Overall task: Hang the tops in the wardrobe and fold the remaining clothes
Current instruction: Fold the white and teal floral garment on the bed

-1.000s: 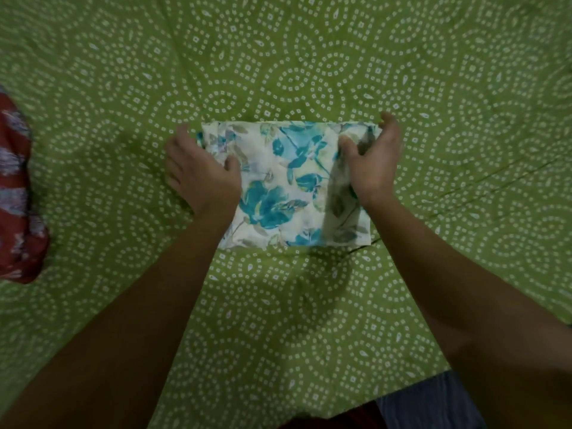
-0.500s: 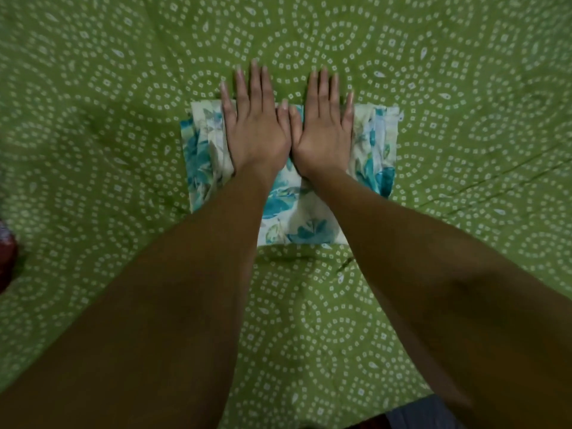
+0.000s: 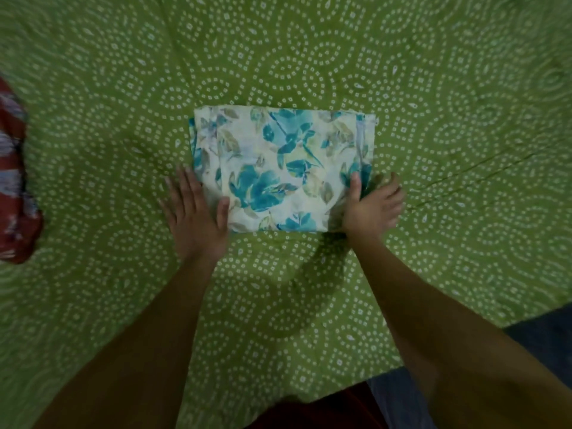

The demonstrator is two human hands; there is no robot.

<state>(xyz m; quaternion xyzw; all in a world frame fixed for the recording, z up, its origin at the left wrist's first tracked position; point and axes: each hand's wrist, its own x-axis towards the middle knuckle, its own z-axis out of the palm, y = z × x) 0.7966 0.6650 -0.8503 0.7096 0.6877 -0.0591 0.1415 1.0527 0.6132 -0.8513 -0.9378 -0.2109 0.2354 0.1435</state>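
Floral cloth (image 3: 283, 168): folded flat on bed (image 3: 433, 88), seemingly done.
Left hand (image 3: 193, 216): fingers straight, at cloth's edge.
Right hand (image 3: 373, 207): corner pinched.
Red garment (image 3: 14, 181): judged unfolded.

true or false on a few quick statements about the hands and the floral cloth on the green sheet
1. The floral cloth lies folded on the green sheet. True.
2. The left hand lies flat at the cloth's near left corner. True.
3. The right hand is far from the cloth. False: its thumb lies on the near right corner.
4. A red garment lies on top of the floral cloth. False: it lies apart, at the left edge of the view.
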